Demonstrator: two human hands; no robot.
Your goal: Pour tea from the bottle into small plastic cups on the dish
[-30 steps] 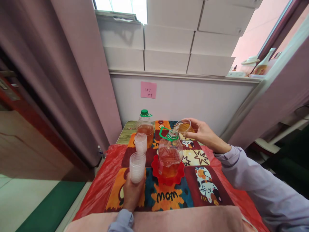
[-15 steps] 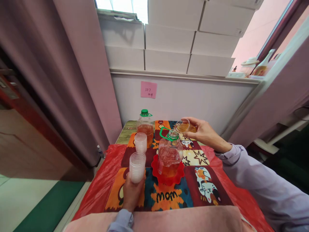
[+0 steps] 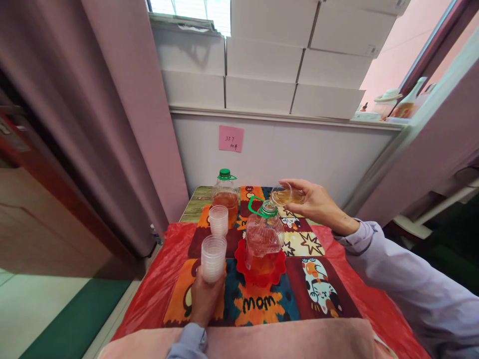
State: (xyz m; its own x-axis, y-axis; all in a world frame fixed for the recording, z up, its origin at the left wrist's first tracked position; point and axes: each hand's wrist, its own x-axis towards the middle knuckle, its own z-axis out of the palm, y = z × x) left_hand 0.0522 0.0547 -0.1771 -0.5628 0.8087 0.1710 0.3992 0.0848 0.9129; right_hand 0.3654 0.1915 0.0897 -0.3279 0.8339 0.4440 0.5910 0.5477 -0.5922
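My right hand (image 3: 314, 202) grips a clear plastic cup (image 3: 282, 195) of amber liquid, tipped sideways with its rim at the mouth of an uncapped jug (image 3: 264, 234). That jug has a green handle and amber liquid in its lower part. It stands in a red scalloped dish (image 3: 277, 267). Low on the left, my left hand (image 3: 207, 294) is closed around a stack of clear plastic cups (image 3: 213, 257). Just beyond it stands another cup stack (image 3: 218, 220). Behind that is a second jug (image 3: 225, 199) with a green cap, also holding amber liquid.
A patterned mat (image 3: 262, 303) covers much of the table, over a red plastic sheet (image 3: 149, 284). White boxes (image 3: 262, 60) are stacked above the far panel, which bears a pink note (image 3: 231, 138). A small bottle (image 3: 156, 234) stands left of the table.
The cup in my right hand is tilted a little further toward the jug's mouth. My left hand and its cup stack stay in place.
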